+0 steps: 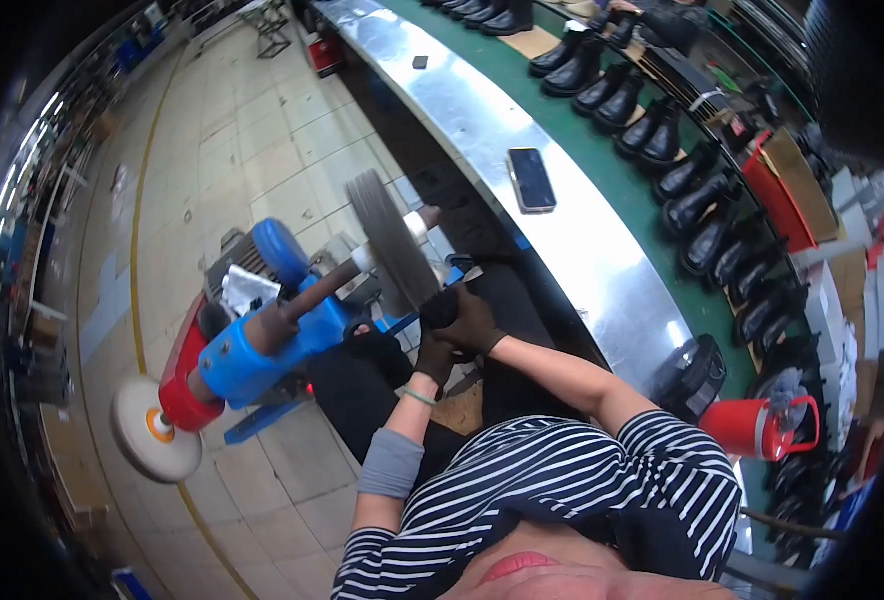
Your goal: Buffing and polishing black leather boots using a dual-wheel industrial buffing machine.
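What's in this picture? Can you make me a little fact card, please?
Right hand: gloved, gripping a black item too unclear to name
Left hand: gloved, close to the right; grip unclear
Machine: blue and red
Dark wheel: near the black item; touching unclear
Pale wheel: machine's other end
Phone: on the shiny bench
Black boots: rowed along the green surface

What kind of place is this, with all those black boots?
It looks like a shoe workshop or factory, probably. Rows of black boots stand along a green surface, and there's a big blue and red machine with a grey wheel by the person's gloved hands.
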### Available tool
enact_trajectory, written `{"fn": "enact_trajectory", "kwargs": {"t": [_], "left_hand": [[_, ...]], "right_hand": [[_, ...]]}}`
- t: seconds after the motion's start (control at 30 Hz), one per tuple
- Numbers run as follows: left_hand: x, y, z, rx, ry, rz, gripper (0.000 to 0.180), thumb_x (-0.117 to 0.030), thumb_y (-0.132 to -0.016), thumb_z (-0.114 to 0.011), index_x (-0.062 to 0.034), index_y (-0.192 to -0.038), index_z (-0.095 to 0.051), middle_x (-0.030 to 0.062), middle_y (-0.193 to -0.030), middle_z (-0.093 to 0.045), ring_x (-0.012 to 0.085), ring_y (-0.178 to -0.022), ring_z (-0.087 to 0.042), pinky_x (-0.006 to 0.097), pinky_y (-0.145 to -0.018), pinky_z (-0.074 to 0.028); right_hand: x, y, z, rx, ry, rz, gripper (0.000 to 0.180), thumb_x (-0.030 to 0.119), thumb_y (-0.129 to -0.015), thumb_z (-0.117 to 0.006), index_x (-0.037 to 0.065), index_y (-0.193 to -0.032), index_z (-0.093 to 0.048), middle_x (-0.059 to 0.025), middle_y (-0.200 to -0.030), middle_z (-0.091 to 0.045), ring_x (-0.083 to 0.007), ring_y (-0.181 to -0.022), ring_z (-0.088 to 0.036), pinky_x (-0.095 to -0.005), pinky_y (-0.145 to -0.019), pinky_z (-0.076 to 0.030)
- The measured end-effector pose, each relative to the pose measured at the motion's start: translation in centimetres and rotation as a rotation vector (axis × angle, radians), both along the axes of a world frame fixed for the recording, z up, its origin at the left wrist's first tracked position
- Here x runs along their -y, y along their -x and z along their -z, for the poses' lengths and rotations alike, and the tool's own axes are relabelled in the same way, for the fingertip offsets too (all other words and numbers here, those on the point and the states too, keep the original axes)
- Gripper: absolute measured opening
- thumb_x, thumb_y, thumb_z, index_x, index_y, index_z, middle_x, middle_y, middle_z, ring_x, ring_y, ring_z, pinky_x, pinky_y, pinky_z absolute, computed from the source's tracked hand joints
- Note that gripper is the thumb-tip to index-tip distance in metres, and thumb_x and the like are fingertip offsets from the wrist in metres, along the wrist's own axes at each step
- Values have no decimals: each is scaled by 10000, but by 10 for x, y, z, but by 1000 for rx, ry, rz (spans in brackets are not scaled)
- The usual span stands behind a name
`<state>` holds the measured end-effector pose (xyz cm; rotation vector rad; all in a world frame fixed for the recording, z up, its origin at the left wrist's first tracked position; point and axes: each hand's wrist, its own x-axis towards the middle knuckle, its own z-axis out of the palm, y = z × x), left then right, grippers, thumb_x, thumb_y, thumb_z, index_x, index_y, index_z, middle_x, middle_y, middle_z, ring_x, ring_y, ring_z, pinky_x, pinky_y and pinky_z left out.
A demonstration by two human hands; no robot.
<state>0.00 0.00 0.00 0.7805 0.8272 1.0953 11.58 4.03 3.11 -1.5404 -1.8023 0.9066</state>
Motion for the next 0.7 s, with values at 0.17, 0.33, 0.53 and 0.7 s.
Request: {"fn": "enact_trajectory", "kwargs": {"t": [0.17,0.33,0.53,0.7], "left_hand": [[-6,-4,4,180,315,-44,748,13,-749,-615,-150,-1399,-283,77,-1288,-493,233,-1100,-568,390,-767,-554],[-5,8,29,-63,113,11,738,35,-754,-615,-128,-1395,-287,80,-1294,-494,232,-1130,-555,376,-800,-546],[3,-26,-17,63,95,155,746,37,-772,-609,-93,-1412,-248,113,-1325,-441,232,-1179,-520,357,-877,-528],[-2,-44,-12,-232,-363,209,673,-13,-807,-628,-68,-1398,-311,135,-1327,-404,249,-1177,-501,358,-842,-546]], "right_hand": [[-1,-1,-1,12,3,0,728,373,-518,-821,45,-1069,-477,-208,-917,-636,-389,-845,-642,-450,-755,-518],[2,-2,-13,-17,-51,9,721,368,-523,-818,39,-1067,-477,-217,-918,-637,-394,-845,-642,-451,-751,-516],[1,-40,-12,-15,-65,2,758,360,-542,-822,34,-1128,-468,-218,-941,-638,-389,-859,-639,-436,-768,-512],[-19,-129,-21,-119,-92,298,834,382,-547,-828,37,-1200,-440,-224,-980,-644,-373,-916,-641,-416,-800,-512]]}}
